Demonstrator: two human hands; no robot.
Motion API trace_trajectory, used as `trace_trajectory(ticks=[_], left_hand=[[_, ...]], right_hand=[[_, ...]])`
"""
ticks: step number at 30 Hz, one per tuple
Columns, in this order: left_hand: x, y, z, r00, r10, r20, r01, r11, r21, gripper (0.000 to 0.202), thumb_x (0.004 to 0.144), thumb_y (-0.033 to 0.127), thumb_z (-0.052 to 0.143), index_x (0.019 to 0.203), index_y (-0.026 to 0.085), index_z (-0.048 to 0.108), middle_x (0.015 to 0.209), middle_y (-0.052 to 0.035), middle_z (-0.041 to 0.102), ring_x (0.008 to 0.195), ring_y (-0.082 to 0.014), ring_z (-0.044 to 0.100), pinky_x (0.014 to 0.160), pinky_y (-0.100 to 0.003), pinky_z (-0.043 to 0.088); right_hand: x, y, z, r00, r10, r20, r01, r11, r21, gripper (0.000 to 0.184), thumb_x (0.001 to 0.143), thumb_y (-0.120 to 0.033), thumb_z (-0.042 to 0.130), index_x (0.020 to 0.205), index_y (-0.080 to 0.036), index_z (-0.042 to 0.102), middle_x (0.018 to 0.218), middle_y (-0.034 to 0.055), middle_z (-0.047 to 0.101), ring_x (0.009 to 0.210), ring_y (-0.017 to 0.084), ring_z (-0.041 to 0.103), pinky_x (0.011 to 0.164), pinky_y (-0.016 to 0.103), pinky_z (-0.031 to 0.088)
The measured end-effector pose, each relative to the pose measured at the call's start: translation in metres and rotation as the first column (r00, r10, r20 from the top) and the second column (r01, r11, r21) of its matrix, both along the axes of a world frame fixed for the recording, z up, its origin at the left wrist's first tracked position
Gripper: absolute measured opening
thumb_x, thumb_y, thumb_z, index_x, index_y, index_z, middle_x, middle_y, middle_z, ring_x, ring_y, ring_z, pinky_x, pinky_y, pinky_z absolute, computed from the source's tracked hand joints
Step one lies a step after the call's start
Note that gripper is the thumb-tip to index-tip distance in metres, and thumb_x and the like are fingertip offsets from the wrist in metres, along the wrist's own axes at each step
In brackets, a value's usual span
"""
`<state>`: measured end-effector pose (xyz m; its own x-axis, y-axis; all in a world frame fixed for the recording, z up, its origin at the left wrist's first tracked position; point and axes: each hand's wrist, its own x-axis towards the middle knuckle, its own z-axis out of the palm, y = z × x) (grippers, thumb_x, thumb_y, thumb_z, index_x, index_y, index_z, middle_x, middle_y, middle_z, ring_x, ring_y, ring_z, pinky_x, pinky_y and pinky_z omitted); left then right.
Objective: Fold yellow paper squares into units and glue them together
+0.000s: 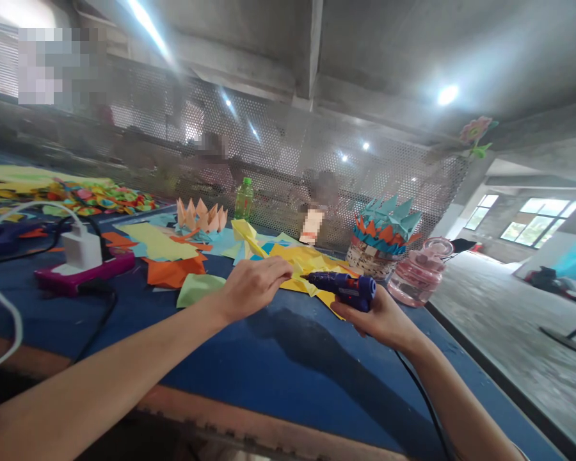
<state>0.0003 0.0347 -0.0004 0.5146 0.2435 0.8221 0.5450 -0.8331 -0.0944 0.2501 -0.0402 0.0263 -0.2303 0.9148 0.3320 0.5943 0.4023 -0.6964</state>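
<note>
My right hand (381,318) is wrapped around a purple glue gun (343,287) whose nozzle points left toward a folded yellow paper piece (303,276). My left hand (253,282) is closed in a pinch on the edge of that yellow paper, just left of the nozzle. Both hands hover over the blue table (278,358). The gun's black cord runs down along my right forearm.
Loose coloured paper sheets (173,256) lie behind my hands. An orange paper crown (201,216), a green bottle (244,198), a basket with paper spikes (381,243) and a pink glass jar (420,272) stand farther back. A white charger on a pink box (84,262) sits left. Mesh screen behind.
</note>
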Motion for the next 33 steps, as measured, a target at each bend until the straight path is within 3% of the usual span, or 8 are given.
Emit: trace_trajectory(ticks=[8, 17, 27, 30, 33], left_hand=[[0.0004, -0.0017, 0.0, 1.0, -0.003, -0.03, 0.004, 1.0, 0.031, 0.016, 0.097, 0.015, 0.046, 0.094, 0.017, 0.062, 0.099, -0.0039, 0.074, 0.087, -0.015, 0.072, 0.078, -0.022, 0.055], [-0.0003, -0.0057, 0.0047, 0.996, -0.013, -0.083, 0.02, 0.996, 0.084, 0.018, 0.098, 0.013, 0.043, 0.095, 0.016, 0.06, 0.097, -0.0041, 0.075, 0.085, -0.0147, 0.073, 0.071, -0.021, 0.054], [0.0005, -0.0068, 0.0051, 0.997, -0.015, -0.075, 0.025, 0.991, 0.134, 0.017, 0.097, 0.01, 0.043, 0.094, 0.016, 0.059, 0.096, -0.0043, 0.075, 0.085, -0.0146, 0.072, 0.07, -0.021, 0.054], [0.0006, -0.0074, 0.0058, 0.997, -0.012, -0.075, 0.022, 0.99, 0.139, 0.018, 0.097, 0.011, 0.043, 0.094, 0.016, 0.06, 0.097, -0.0042, 0.075, 0.085, -0.0141, 0.072, 0.07, -0.02, 0.054], [0.0007, -0.0071, 0.0061, 0.997, -0.01, -0.074, 0.021, 0.989, 0.144, 0.019, 0.098, 0.012, 0.042, 0.093, 0.016, 0.06, 0.097, -0.0041, 0.075, 0.085, -0.0141, 0.072, 0.072, -0.02, 0.054]], right_hand=[[-0.0042, -0.0025, 0.0011, 1.0, -0.005, 0.023, 0.004, 0.998, 0.059, 0.013, 0.079, -0.034, 0.07, 0.083, -0.021, 0.068, 0.055, -0.0057, 0.052, 0.044, 0.01, 0.044, 0.042, 0.023, 0.038], [-0.0051, -0.0031, 0.0014, 1.0, 0.014, 0.001, -0.014, 0.997, 0.072, 0.028, 0.079, -0.032, 0.071, 0.105, -0.023, 0.072, 0.054, -0.0059, 0.053, 0.044, 0.01, 0.045, 0.04, 0.021, 0.038], [-0.0045, -0.0027, 0.0011, 0.999, -0.021, 0.037, 0.018, 0.995, 0.093, 0.029, 0.079, -0.035, 0.071, 0.106, -0.023, 0.073, 0.055, -0.0048, 0.057, 0.049, 0.013, 0.052, 0.045, 0.023, 0.044], [-0.0038, -0.0022, 0.0008, 0.998, -0.032, 0.061, 0.025, 0.993, 0.113, 0.026, 0.08, -0.034, 0.071, 0.103, -0.022, 0.073, 0.068, -0.0016, 0.067, 0.06, 0.015, 0.06, 0.051, 0.025, 0.048], [-0.0022, -0.0003, 0.0005, 0.998, 0.011, 0.066, -0.019, 0.991, 0.13, 0.028, 0.08, -0.033, 0.071, 0.106, -0.023, 0.072, 0.091, 0.0008, 0.074, 0.08, 0.019, 0.066, 0.066, 0.029, 0.054]])
